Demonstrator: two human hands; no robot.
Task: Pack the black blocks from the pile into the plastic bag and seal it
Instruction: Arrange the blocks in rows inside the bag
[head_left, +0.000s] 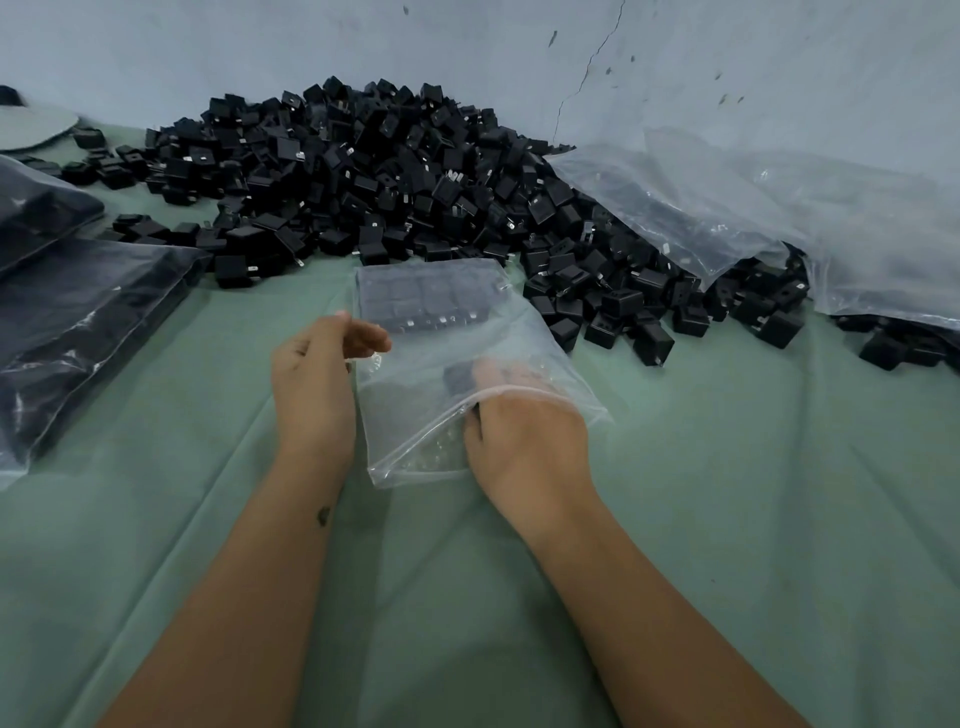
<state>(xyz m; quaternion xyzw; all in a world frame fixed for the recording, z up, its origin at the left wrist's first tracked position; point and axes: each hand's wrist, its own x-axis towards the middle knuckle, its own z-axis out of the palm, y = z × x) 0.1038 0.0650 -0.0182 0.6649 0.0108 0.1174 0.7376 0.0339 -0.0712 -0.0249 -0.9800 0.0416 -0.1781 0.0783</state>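
Note:
A clear plastic bag (426, 364) lies on the green cloth in front of me, its mouth toward me. Several black blocks (415, 304) sit in a row at its closed far end. My right hand (524, 441) reaches through the bag's mouth; its fingers, seen through the plastic, hold a black block (460, 376) inside. My left hand (317, 374) pinches the bag's left edge between thumb and fingers. A big pile of black blocks (374, 176) lies behind the bag against the wall.
Filled bags of black blocks (78, 322) lie stacked at the left. Loose empty plastic bags (727, 208) drape over the pile at the right. Stray blocks (649, 312) spread to the right of the bag. The green cloth (467, 597) covers the surface near me.

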